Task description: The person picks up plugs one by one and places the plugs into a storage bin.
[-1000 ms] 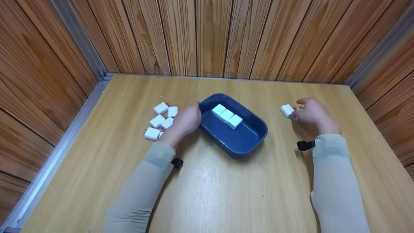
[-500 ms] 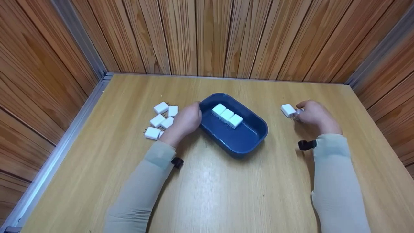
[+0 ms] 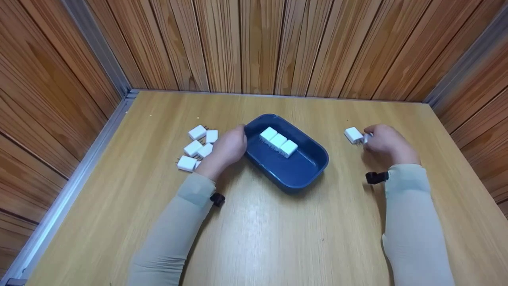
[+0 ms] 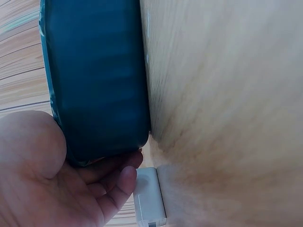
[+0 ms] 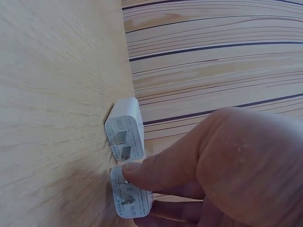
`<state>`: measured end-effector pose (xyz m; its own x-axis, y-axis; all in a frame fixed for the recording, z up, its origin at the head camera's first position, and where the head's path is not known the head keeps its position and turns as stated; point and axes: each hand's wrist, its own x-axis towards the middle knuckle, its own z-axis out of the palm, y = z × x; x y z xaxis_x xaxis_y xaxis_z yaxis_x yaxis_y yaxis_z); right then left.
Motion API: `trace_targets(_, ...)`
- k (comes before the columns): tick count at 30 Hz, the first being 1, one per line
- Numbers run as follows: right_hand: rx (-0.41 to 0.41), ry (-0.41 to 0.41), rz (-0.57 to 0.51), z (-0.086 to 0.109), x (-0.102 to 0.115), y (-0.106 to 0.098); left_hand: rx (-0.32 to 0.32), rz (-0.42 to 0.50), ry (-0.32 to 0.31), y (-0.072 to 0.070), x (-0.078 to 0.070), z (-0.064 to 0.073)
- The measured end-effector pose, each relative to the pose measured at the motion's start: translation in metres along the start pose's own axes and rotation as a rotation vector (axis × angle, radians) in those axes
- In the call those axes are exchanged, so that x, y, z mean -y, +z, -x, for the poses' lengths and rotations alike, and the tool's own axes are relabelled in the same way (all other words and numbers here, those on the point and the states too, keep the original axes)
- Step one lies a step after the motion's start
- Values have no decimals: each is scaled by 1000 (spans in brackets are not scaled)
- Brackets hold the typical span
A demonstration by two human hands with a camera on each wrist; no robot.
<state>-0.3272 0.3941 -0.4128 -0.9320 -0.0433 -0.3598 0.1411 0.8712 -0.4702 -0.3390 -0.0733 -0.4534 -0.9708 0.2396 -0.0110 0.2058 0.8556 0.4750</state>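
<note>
A dark blue tray stands in the middle of the table, and three white power adapters lie in a row inside it. My left hand grips the tray's left end, thumb at the rim. On the right, my right hand pinches a white power adapter between thumb and fingers; the thumb covers part of its pronged face. Beside that one sits a second white adapter on the table, prongs also facing the wrist camera.
Several white adapters lie loosely grouped left of the tray, some partly hidden by the left hand. One adapter is close to the left fingertips in the left wrist view. A wood-panelled wall rises behind the table.
My right hand has lowered slightly and its fingers have closed round the adapter. The left hand, the tray and its adapters look unmoved.
</note>
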Motion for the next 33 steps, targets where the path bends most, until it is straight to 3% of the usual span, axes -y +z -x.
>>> trace_targets(5,-1,3,8,0,0,-1,-5,-21,3,11,11,-12)
trace_targets(13,-10,4,7,0,0,-2,21,12,-20,-7,-7,7)
trace_targets(24,-41,5,19,-1,-3,-4,-7,7,-10,-6,-7,8)
trace_targets(29,-76,-12,60,-4,-2,-6,-18,-10,9,2,2,0)
trace_targets(33,-89,10,30,-4,0,-7,-23,-17,17,10,9,-8)
